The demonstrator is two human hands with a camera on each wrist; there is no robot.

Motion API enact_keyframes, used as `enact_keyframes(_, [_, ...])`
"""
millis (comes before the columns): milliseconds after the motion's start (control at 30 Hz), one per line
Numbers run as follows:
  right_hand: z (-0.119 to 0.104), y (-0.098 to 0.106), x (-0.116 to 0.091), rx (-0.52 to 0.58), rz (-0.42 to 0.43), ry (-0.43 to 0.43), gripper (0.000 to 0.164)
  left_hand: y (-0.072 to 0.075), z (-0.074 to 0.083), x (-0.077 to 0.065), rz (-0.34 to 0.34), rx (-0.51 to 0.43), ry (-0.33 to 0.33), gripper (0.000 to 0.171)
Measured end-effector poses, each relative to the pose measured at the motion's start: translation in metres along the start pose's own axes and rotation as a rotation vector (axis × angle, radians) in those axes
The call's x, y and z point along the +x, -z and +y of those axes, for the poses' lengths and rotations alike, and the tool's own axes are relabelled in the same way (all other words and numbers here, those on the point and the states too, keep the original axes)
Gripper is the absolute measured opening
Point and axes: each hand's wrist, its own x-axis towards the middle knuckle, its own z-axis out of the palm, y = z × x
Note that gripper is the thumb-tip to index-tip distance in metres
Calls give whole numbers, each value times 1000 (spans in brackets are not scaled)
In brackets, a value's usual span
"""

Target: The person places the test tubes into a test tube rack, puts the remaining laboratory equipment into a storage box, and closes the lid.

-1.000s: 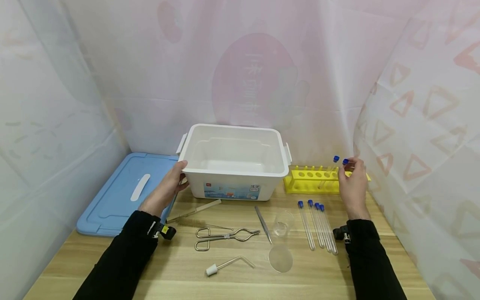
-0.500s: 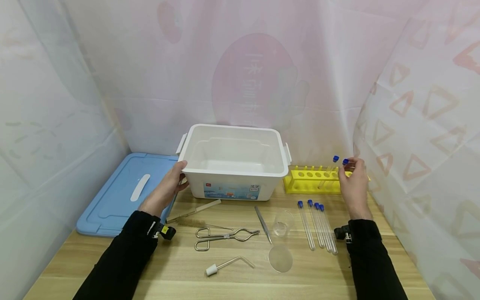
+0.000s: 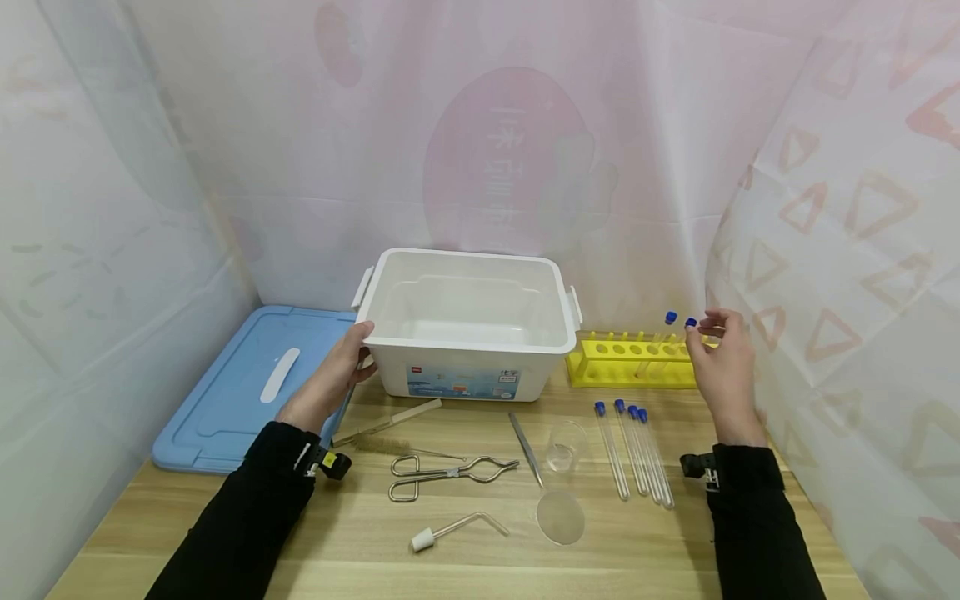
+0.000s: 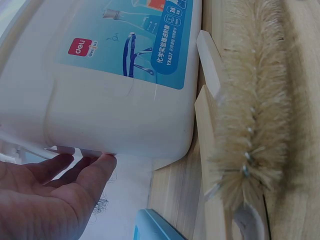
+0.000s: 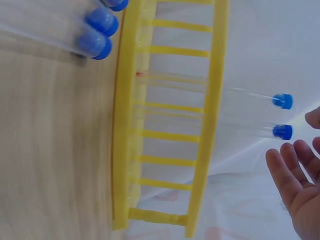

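Note:
In the head view my left hand (image 3: 330, 379) rests against the left corner of a white plastic box (image 3: 465, 368), thumb at the rim. The left wrist view shows its fingertips (image 4: 106, 161) touching the box wall, not wrapped round it. My right hand (image 3: 723, 367) is just right of a yellow test tube rack (image 3: 618, 375). Two blue-capped test tubes stand in the rack, the nearer one with its cap (image 5: 283, 132) close to my spread fingers (image 5: 280, 172). The right wrist view shows a gap between hand and caps.
Several capped test tubes (image 3: 611, 454) lie before the rack. Around them are a beaker (image 3: 562, 457), a round glass disc (image 3: 560, 517), tweezers (image 3: 527, 446), crucible tongs (image 3: 453, 472), a bent glass tube with white stopper (image 3: 423, 540), a bristle brush (image 3: 382, 445) and a blue lid (image 3: 225, 400).
My right hand has let go of the nearer test tube in the rack and moved slightly to the right, its fingers spreading. The left hand and the box have stayed put.

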Motion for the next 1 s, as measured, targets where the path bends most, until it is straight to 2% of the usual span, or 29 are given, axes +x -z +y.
enact_keyframes(200, [-19, 8, -9, -23, -33, 55, 50, -1, 1, 1, 3, -3, 13, 88])
enact_keyframes(433, [-40, 11, -20, -32, -82, 185, 45, 0, 0, 1, 5, 4, 7, 88])
enact_keyframes(567, [-48, 10, -27, -39, -158, 202, 45, 0, 0, 0, 1, -2, 3, 88])
enact_keyframes(1000, [-60, -6, -39, -187, -417, 277, 46, 0, -1, 1, 10, -1, 8, 87])
